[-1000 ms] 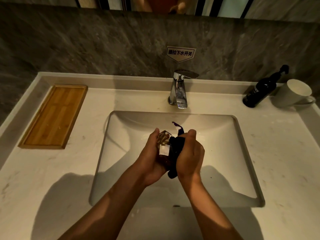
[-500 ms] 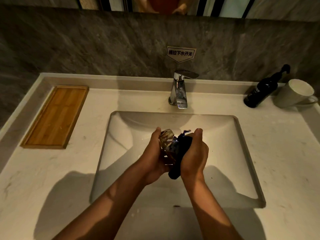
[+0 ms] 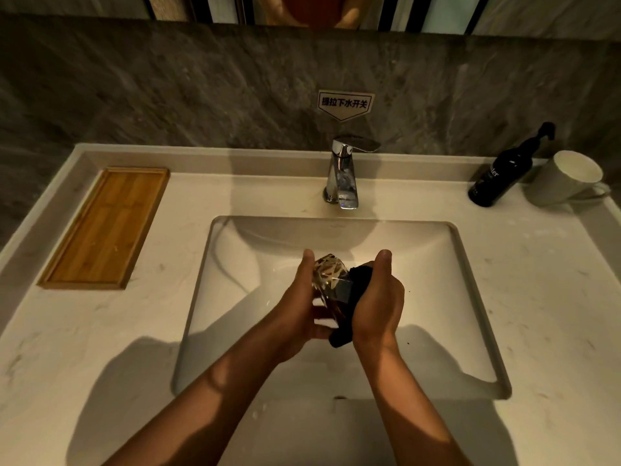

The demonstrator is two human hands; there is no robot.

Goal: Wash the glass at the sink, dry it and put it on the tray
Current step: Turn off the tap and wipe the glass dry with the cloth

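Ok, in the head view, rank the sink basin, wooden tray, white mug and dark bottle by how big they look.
1. Sink basin, by far the largest.
2. Wooden tray.
3 and 4. White mug and dark bottle look about alike; both lie tilted at the frame's distorted edge, so I won't rank them.

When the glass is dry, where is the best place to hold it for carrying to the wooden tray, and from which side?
Probably grip the faceted glass around its side wall, from the left, as the left hand holds it now. It lies tilted over the sink, and the right hand presses a dark cloth against its right side. The tray lies to the left.
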